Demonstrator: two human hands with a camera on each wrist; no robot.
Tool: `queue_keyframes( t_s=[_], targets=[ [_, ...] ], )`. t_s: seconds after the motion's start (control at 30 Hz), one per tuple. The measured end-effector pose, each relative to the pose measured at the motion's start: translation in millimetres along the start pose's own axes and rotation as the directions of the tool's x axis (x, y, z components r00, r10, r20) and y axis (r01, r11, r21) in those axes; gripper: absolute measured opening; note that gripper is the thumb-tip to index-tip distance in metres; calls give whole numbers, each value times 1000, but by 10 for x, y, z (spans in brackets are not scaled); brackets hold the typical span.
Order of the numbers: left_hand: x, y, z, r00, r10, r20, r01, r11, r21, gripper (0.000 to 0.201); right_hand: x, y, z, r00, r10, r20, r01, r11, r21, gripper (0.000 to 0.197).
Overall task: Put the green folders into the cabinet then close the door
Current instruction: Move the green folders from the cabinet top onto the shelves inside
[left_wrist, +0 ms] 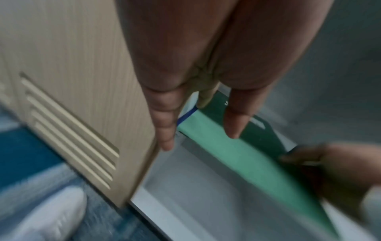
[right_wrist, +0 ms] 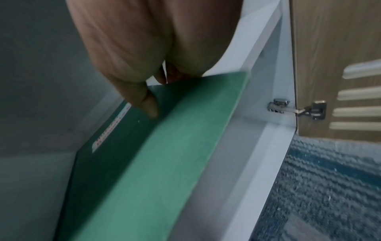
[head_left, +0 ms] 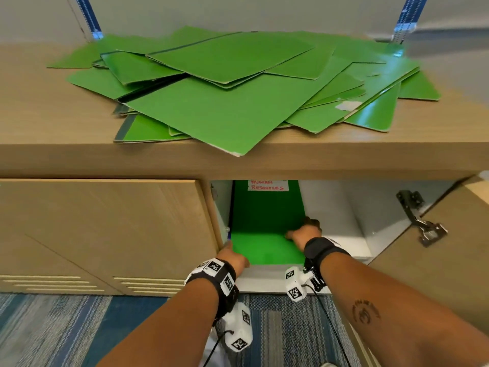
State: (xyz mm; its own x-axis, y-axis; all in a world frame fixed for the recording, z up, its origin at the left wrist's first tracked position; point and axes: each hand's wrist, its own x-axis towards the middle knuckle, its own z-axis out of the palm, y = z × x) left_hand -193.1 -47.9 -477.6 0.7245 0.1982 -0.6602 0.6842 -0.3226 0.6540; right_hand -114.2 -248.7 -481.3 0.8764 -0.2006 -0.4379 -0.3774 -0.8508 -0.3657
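A loose pile of green folders [head_left: 238, 88] lies on the wooden cabinet top [head_left: 39, 123]. Below it the right cabinet compartment [head_left: 341, 223] stands open. One green folder [head_left: 264, 234] with a white "Human Resources" label [head_left: 266, 185] slopes inside it, far end raised. My right hand [head_left: 304, 231] pinches its right edge, thumb [right_wrist: 149, 104] on top of the folder [right_wrist: 164, 163]. My left hand [head_left: 232, 256] is at the folder's near left corner, with straight fingers [left_wrist: 233, 122] touching the folder [left_wrist: 237, 154] by its blue spine.
The open door [head_left: 436, 274] swings out to the right on a metal hinge [head_left: 420, 223]. A closed slatted door [head_left: 105, 229] borders the opening on the left. The compartment has white walls and floor [left_wrist: 195, 187]. Blue patterned carpet [head_left: 66, 332] lies below.
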Motion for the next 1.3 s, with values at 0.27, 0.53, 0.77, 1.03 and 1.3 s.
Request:
queue_keyframes(
  t_s=[0.27,0.53,0.77,1.03,1.3],
  targets=[
    [634,-166,320,996,23,-90,-50,949,-310,104,29,-54,218,997,-80,8,78,937,-340,107],
    [67,-5,159,999,33,-40,-44,940,-338,97,119,-187,78,997,-41,69,62,941,-334,117],
    [-507,243,-53,986,155,-61,-164,966,-201,78,-549,-326,-195,958,-279,-60,238,899,-369,89],
    [-1583,919,-429,901,405,-155,-427,890,-161,60,-1743,-682,-794,810,-543,-219,503,837,-217,56],
    [-2632,1514,-913,809,514,-285,-584,758,-289,7,-2568,-1079,-1446,731,-608,-312,636,772,-15,46]
  ],
)
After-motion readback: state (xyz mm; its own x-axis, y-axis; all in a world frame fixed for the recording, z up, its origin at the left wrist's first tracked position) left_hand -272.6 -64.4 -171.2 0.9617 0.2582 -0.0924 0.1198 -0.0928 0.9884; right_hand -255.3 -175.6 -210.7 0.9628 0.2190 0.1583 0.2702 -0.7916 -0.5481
